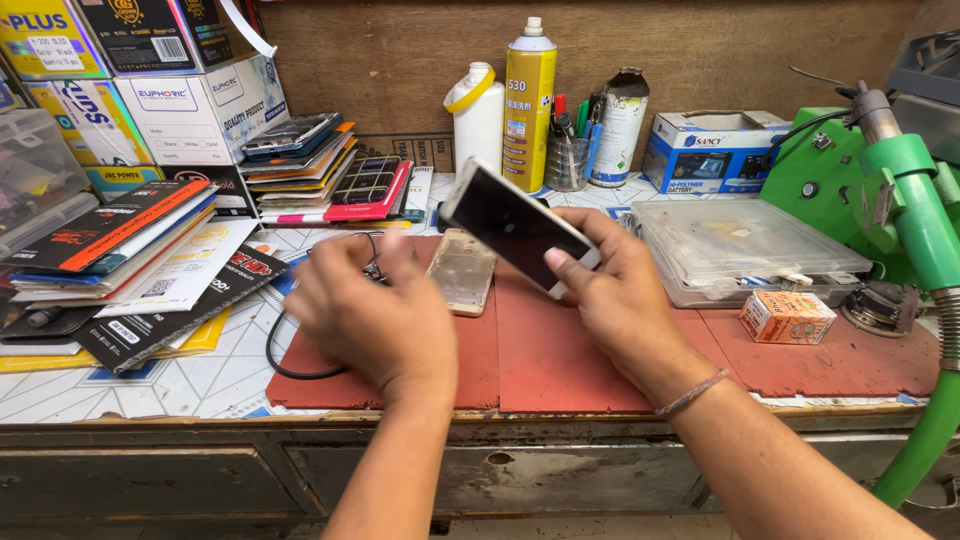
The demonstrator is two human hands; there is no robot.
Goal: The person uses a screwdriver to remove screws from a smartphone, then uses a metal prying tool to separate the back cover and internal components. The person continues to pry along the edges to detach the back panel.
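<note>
Both hands (375, 310) hover over red mat (560, 350); gold phone housing (462, 270) lies between.

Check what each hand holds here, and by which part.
Right hand holds a white phone by its lower end, fingers wrapped around the edge. Left hand rests at a black cable; whether it grips it cannot be told.

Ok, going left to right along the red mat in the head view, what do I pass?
Black cable loop → left hand → gold phone back housing → right hand holding white-edged dark-screened phone → small orange cardboard box.
</note>
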